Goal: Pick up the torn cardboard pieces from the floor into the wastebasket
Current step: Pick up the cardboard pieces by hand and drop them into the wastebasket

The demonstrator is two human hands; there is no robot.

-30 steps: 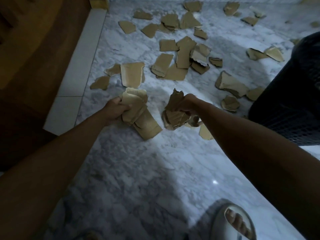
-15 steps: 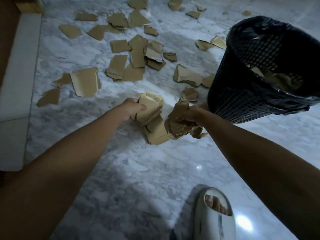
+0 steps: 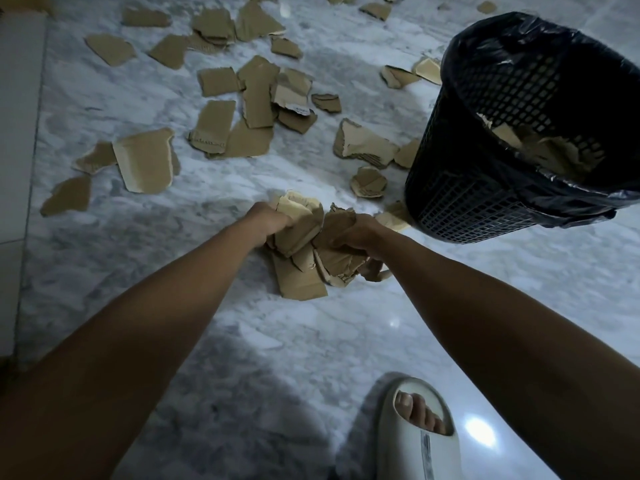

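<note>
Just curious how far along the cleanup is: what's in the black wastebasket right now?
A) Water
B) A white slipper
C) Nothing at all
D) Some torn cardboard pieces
D: torn cardboard pieces show through the open top of the wastebasket, inside its black liner.

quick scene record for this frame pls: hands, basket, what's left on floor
left hand: grips a bundle of torn tan cardboard pieces
right hand: grips a second crumpled cardboard bundle
wastebasket: black mesh wastebasket with black plastic liner, ahead of the right hand, some cardboard already inside
floor: grey-white marble floor, many loose cardboard scraps ahead
foot: pale slide sandal, lower right
status: both bundles not yet in the basket
</note>
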